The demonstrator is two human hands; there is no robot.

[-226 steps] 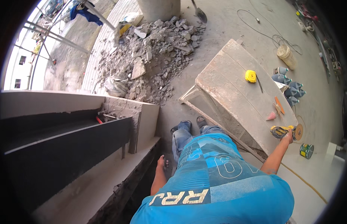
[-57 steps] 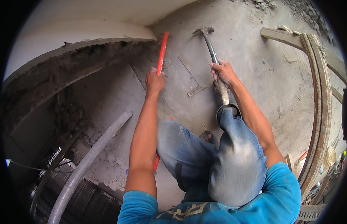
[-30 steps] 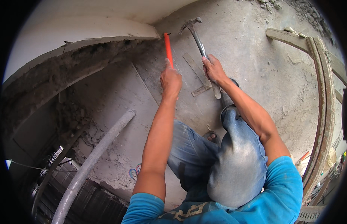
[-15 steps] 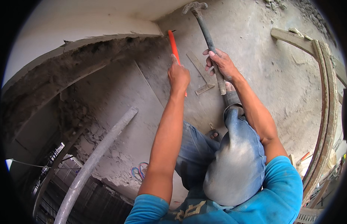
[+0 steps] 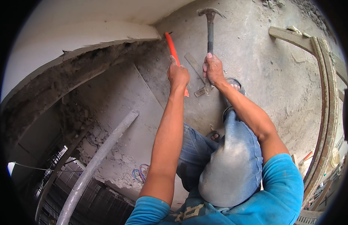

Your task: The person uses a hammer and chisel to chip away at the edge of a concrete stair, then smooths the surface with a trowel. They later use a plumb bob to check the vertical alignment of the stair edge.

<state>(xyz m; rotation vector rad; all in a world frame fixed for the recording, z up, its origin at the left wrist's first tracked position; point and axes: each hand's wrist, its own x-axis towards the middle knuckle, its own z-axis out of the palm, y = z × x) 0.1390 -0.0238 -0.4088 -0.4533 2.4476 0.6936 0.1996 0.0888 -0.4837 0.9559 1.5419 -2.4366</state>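
My left hand (image 5: 178, 77) is closed around a long, narrow orange bar (image 5: 172, 45). Its far end points at the base of the wall, beside a small dark tip; I cannot make out exactly what kind of tool it is. A claw hammer (image 5: 210, 33) is gripped in my right hand (image 5: 213, 69), with its dusty head held away from me and to the right of the bar. Below and between my hands, a dusty L-shaped square (image 5: 192, 60) lies on the floor, partly hidden by the hammer handle and my right hand.
At left runs a wall (image 5: 102, 32) with a broken lower edge and a rough recess. A grey pole (image 5: 101, 155) slants up from the lower left near rubble (image 5: 89, 138). A wooden frame (image 5: 327, 93) stands at right. Thin coloured cords (image 5: 140, 172) lie near my left arm.
My right hand has shifted left and the hammer has turned more upright, its head swinging right and slightly nearer. The orange bar and my left hand have moved slightly left.
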